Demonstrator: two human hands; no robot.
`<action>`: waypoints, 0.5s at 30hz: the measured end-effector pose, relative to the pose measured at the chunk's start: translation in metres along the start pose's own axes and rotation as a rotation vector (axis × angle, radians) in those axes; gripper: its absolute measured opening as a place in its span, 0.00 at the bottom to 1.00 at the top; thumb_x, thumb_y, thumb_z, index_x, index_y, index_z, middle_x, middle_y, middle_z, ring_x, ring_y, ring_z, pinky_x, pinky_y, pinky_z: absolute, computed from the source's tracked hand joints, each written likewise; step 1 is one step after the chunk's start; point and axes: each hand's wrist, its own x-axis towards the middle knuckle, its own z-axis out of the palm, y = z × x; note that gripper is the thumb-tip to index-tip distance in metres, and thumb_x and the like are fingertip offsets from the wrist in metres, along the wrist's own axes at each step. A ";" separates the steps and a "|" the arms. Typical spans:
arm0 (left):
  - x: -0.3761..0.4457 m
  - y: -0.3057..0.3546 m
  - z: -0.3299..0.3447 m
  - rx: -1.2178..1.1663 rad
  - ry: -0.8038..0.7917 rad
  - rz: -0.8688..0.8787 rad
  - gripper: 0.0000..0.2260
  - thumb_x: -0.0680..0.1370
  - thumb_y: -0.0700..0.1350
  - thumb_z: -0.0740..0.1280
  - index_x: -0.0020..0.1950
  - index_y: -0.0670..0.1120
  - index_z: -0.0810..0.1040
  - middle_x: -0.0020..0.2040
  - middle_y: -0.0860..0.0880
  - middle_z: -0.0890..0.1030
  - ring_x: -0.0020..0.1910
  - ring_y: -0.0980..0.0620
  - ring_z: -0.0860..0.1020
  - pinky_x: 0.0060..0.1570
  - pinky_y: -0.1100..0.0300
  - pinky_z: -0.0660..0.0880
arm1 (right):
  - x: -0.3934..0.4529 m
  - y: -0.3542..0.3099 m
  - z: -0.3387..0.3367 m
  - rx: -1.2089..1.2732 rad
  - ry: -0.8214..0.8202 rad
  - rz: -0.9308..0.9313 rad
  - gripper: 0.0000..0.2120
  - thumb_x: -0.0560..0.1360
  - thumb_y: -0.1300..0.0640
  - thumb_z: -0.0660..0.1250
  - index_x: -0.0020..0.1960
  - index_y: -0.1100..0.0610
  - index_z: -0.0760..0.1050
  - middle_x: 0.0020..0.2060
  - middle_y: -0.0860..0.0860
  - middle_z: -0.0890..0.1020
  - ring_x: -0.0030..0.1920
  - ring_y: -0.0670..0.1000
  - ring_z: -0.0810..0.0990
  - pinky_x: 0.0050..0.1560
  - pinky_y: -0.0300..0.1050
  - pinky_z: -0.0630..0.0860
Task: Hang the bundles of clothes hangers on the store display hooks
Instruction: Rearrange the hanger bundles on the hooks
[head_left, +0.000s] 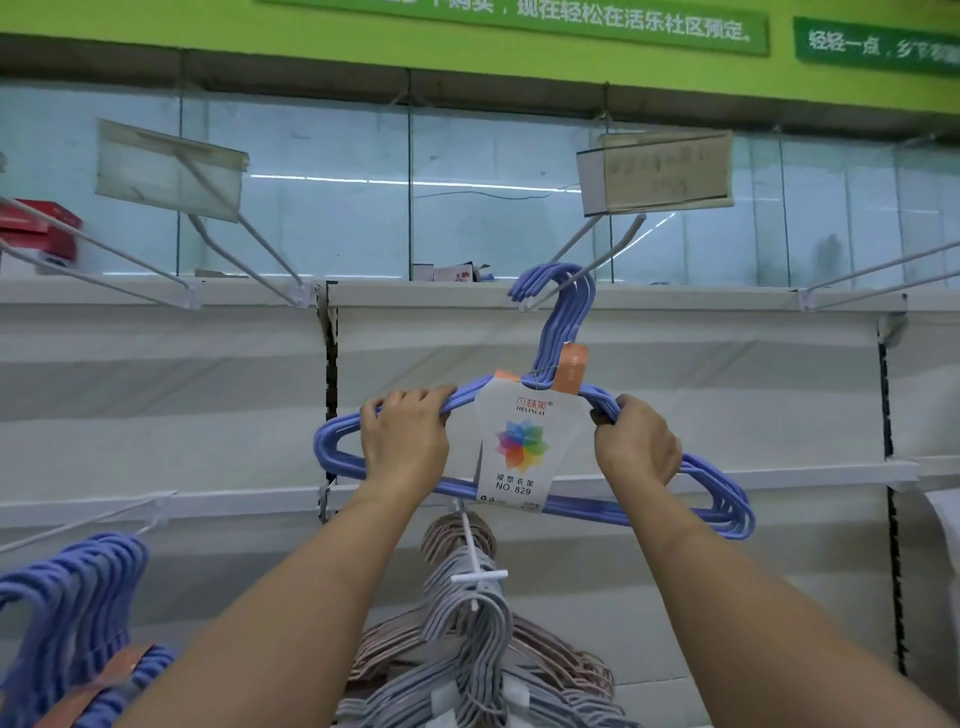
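Far left: blue hanger bundles (67, 613) already hung on lower hook. Left hand (402, 441) w/ fingers wrapped round left shoulder of blue hanger bundle (561, 504), prob. to keep it level. Centre: paper label (519, 447) faced out; bundle's hook tops (556, 283) raised to upper display hook (608, 249), seemingly looped over prong near wall end. Below, grey & pink hangers (467, 649) on another peg. Right hand (636, 447) gripped right shoulder, steadying.
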 end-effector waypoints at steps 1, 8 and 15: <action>-0.002 0.001 -0.006 -0.005 0.003 0.004 0.17 0.82 0.47 0.55 0.70 0.57 0.67 0.60 0.53 0.77 0.59 0.50 0.71 0.61 0.53 0.60 | -0.005 -0.001 -0.008 -0.006 0.007 -0.003 0.10 0.80 0.50 0.60 0.49 0.55 0.75 0.38 0.52 0.74 0.39 0.57 0.71 0.51 0.49 0.71; -0.023 0.012 -0.043 -0.051 -0.016 0.028 0.16 0.82 0.48 0.54 0.69 0.57 0.68 0.58 0.53 0.78 0.58 0.50 0.72 0.59 0.53 0.61 | -0.030 -0.001 -0.054 -0.071 0.077 -0.039 0.11 0.80 0.49 0.60 0.48 0.56 0.76 0.36 0.52 0.75 0.38 0.56 0.72 0.48 0.47 0.69; -0.044 0.022 -0.076 -0.018 0.003 0.040 0.16 0.82 0.46 0.55 0.68 0.56 0.69 0.57 0.53 0.80 0.56 0.49 0.73 0.57 0.53 0.63 | -0.056 0.003 -0.094 -0.095 0.073 -0.067 0.11 0.79 0.49 0.61 0.47 0.56 0.76 0.36 0.53 0.75 0.38 0.56 0.72 0.43 0.46 0.69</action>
